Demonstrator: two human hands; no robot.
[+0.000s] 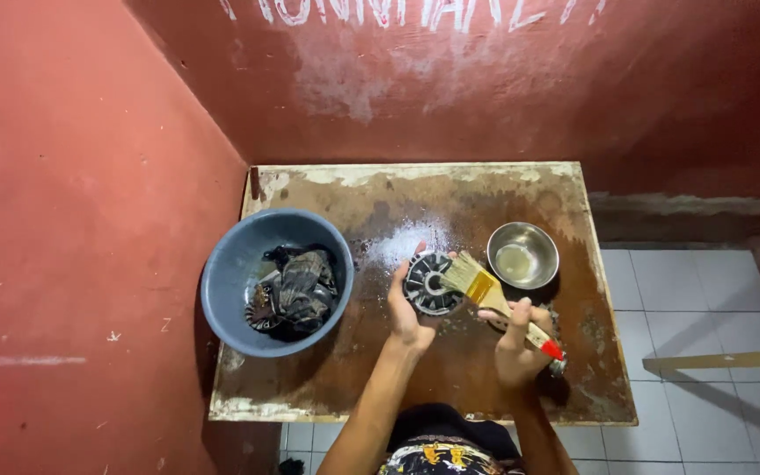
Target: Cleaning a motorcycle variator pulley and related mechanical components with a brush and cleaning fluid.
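1. The left hand (405, 310) grips a round, ribbed metal part (429, 283), fingers closed around its left edge. The part is tilted up off the table (327, 387), apparently so its face meets the brush.
2. The right hand (521, 339) is closed around the wooden handle of a brush (485, 292). The bristles touch the part's upper right edge; the red handle tip points down and right.
3. A steel bowl (523, 255) stands just right of the part, within easy reach of the brush. It holds a pale liquid; its kind cannot be told.
4. A blue basin (222, 281) sits at the table's left edge, holding dark parts in murky fluid. The individual pieces cannot be made out.
5. A small item lies under the right hand, mostly hidden. The part's underside is unseen.
6. The person's arms are cut off at the bottom edge.
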